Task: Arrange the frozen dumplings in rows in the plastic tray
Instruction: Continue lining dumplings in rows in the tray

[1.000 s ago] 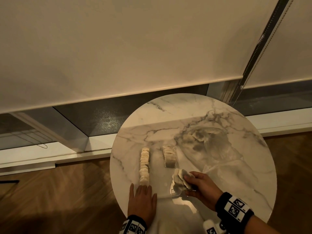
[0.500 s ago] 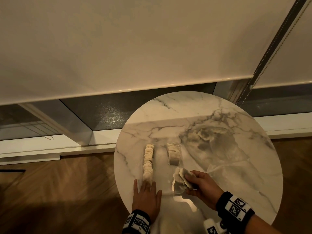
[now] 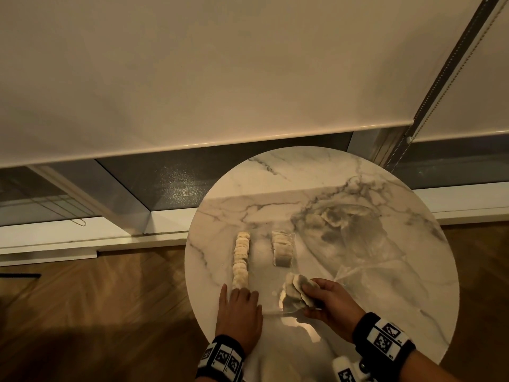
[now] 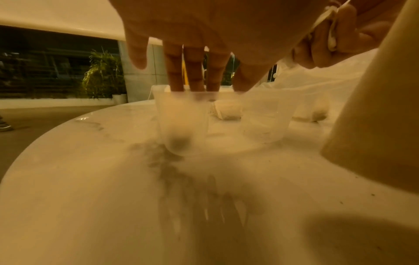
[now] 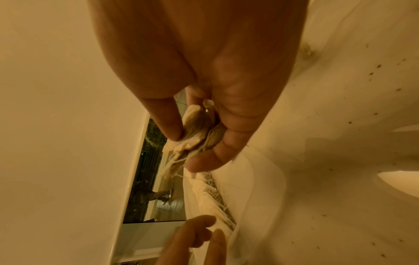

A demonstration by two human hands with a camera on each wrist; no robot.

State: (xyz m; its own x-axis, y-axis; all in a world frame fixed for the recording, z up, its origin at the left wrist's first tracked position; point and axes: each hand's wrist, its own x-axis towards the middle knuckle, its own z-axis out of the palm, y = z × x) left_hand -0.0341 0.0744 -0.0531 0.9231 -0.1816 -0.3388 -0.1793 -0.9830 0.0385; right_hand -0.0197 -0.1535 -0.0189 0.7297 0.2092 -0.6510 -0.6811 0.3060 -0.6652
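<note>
A clear plastic tray (image 3: 271,308) lies on the round marble table (image 3: 385,312). One long row of pale dumplings (image 3: 241,260) fills its left channel; a short row (image 3: 281,248) sits at the far end of the right channel. My right hand (image 3: 327,300) grips a small stack of dumplings (image 3: 296,289) over the tray's near right part; the right wrist view shows thumb and fingers pinching the stack (image 5: 196,136). My left hand (image 3: 238,304) lies flat with straight fingers on the tray's near left rim (image 4: 179,95).
A crumpled clear plastic bag (image 3: 355,238) with more dumplings lies on the table's right half. The table's near edge is just below my wrists. Wooden floor (image 3: 96,312) surrounds it, with a roller blind (image 3: 192,78) and window frame behind.
Both hands keep their places relative to the tray; the right hand's dumpling stack sits slightly lower. The head camera has shifted a little.
</note>
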